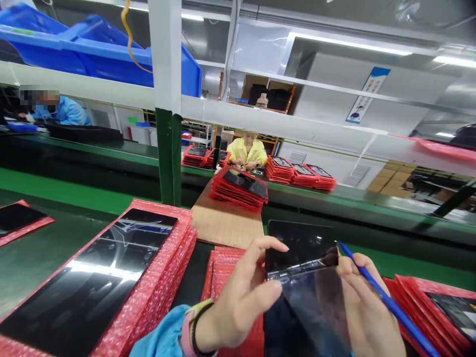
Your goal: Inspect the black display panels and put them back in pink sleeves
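Note:
My left hand [241,292] grips the left edge of a black glass panel [301,245], thumb on its face and fingers curled behind. A clear film [316,307] peels down from the panel's lower part. On the panel's right edge sits my right hand [366,307], which also holds a blue pen [386,302] slanting down to the right. Beneath my hands lies red bubble wrap [223,270].
A stack of black panels on red bubble wrap [111,277] lies at left; more red-wrapped panels [439,307] at right. A wooden board [223,220] carries a red stack [240,191]. Across the green conveyor [74,191], a person in yellow [247,151] works; another in blue [63,111] sits far left.

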The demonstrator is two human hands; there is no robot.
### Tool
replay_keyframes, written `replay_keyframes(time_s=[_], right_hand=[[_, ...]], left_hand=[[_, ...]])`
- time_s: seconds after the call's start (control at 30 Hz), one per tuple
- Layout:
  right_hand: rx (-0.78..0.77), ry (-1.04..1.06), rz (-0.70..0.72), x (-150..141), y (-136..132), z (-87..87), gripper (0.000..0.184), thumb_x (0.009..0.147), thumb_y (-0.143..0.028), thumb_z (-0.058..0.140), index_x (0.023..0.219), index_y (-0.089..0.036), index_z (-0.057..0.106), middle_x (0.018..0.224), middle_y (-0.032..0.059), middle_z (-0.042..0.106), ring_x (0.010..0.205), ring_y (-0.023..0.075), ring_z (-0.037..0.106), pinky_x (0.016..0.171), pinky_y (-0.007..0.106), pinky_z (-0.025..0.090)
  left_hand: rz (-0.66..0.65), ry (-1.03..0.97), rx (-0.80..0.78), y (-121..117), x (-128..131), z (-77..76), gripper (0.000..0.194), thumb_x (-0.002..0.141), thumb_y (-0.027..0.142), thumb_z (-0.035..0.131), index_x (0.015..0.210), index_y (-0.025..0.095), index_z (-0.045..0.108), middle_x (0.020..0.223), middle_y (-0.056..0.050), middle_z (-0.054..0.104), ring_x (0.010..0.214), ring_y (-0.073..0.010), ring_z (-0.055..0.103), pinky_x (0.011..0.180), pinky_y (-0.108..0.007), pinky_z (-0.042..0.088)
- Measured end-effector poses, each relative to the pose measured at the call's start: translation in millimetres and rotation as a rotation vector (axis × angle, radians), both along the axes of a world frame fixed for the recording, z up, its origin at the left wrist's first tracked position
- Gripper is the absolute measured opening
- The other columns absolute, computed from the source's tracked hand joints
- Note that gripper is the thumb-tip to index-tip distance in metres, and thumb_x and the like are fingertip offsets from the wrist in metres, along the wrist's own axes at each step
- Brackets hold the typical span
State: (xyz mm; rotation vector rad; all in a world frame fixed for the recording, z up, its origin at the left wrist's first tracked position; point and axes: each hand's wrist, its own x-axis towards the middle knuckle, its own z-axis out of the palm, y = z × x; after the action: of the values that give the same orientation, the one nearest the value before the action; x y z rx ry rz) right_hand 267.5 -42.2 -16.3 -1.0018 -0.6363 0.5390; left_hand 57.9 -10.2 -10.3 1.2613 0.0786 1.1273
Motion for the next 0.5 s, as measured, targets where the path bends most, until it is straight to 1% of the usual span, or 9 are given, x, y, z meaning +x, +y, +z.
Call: replay_keyframes(time_s=[0.07,0.13,0.2,0.27,0.33,0.43,0.47,0.5], right_hand=[[-0.039,0.078,-0.037,2,2,-2.0,0.043,0.053,-0.029,0.083,0.089,-0.026,0.06,0.076,-0.0061,0.068,0.075,0.011,0.067,0.068,0.016,0.057],[-0.061,0.109,-0.033,6,3,-4.4,0.046,0.053,-0.028,0.081,0.095,-0.026,0.06,0.08,-0.0048,0.07,0.081,0.0135,0.07,0.065,0.019,0.059],[-0.051,0.087,0.011,11,3,-5.8,0.045,0.056,-0.027,0.079,0.096,-0.025,0.059,0.084,-0.0015,0.072,0.086,0.0172,0.071,0.068,0.024,0.061],[-0.037,0.081,0.037,13,3,-4.9,0.041,0.059,-0.026,0.077,0.095,-0.024,0.058,0.09,0.0022,0.072,0.089,0.0183,0.071,0.073,0.026,0.061],[-0.026,0.139,0.044,14,3,-1.9,0.037,0.059,-0.024,0.076,0.09,-0.024,0.057,0.09,0.0023,0.07,0.091,0.0165,0.07,0.075,0.023,0.06],[-0.008,0.246,0.089,12,4,3.7,0.03,0.055,-0.018,0.075,0.077,-0.024,0.055,0.079,-0.002,0.064,0.09,0.0136,0.068,0.08,0.019,0.058],[0.017,0.212,0.096,11,4,5.1,0.028,0.055,-0.017,0.074,0.074,-0.024,0.055,0.076,-0.0025,0.061,0.089,0.0137,0.068,0.081,0.019,0.058],[0.05,0.133,0.093,10,5,6.0,0.024,0.056,-0.016,0.073,0.072,-0.023,0.055,0.074,-0.0025,0.058,0.087,0.0143,0.068,0.083,0.021,0.058]], left_hand=[[-0.078,-0.071,-0.1,4,2,2.3,0.037,0.083,0.039,0.062,0.116,0.024,0.054,0.089,-0.003,0.056,0.075,-0.016,0.054,0.071,-0.029,0.044],[-0.124,-0.143,-0.21,8,4,5.5,0.033,0.082,0.037,0.06,0.112,0.023,0.056,0.084,-0.002,0.057,0.068,-0.0142,0.055,0.066,-0.026,0.045],[-0.152,-0.207,-0.287,11,7,8.5,0.027,0.083,0.032,0.058,0.108,0.022,0.057,0.081,-0.001,0.058,0.065,-0.0127,0.055,0.063,-0.023,0.044],[-0.169,-0.233,-0.341,13,9,10.1,0.022,0.085,0.028,0.054,0.106,0.021,0.057,0.079,-0.001,0.058,0.061,-0.0111,0.054,0.057,-0.021,0.042],[-0.183,-0.231,-0.375,15,9,10.1,0.02,0.085,0.028,0.054,0.104,0.021,0.056,0.078,0.0,0.056,0.058,-0.01,0.052,0.052,-0.019,0.04],[-0.185,-0.22,-0.403,17,9,8.0,0.017,0.086,0.027,0.055,0.102,0.022,0.055,0.08,0.0,0.058,0.061,-0.0099,0.055,0.052,-0.018,0.043],[-0.181,-0.22,-0.407,17,9,7.2,0.017,0.086,0.026,0.055,0.102,0.021,0.055,0.08,0.0,0.058,0.062,-0.01,0.056,0.053,-0.018,0.044],[-0.18,-0.222,-0.408,18,10,6.3,0.016,0.087,0.025,0.054,0.102,0.021,0.055,0.079,0.001,0.059,0.062,-0.0099,0.057,0.055,-0.018,0.045]])
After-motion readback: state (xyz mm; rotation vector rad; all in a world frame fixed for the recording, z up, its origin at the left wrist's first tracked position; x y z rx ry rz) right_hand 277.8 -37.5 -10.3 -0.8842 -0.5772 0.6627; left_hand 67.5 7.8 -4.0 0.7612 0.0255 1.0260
